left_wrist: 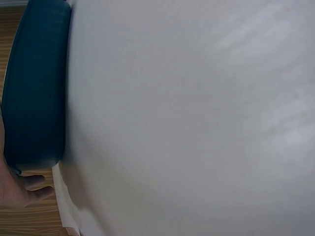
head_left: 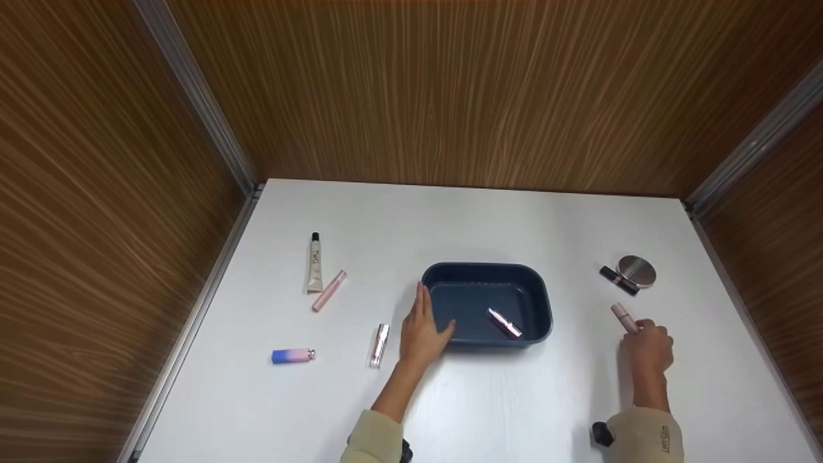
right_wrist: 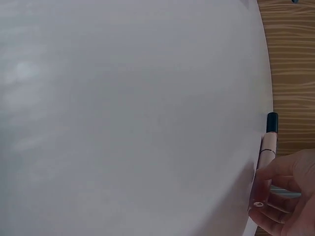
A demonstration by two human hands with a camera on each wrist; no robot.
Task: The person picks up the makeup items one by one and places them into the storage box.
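My left hand [head_left: 421,334] rests at the left end of a dark blue basin [head_left: 485,267], its fingers straight along the wall and its thumb at the front corner. A shiny lipstick tube [head_left: 505,323] lies inside the basin. In the left wrist view, the outer wall of the basin [left_wrist: 37,83] shows beside my fingers [left_wrist: 37,193]. At the right of the table, my right hand [head_left: 648,347] pinches a pink lip gloss tube [head_left: 624,317] by its near end. The right wrist view shows the tube's reddish lower part [right_wrist: 260,191] between thumb and fingers.
Beyond my right hand lie a black lipstick [head_left: 619,280] and a round compact [head_left: 636,271]. On the left are a cream tube [head_left: 314,263], a slim pink tube [head_left: 329,291], a blue-pink lipstick [head_left: 292,355] and a silvery tube [head_left: 379,346]. Wood panels [head_left: 450,96] enclose the white table.
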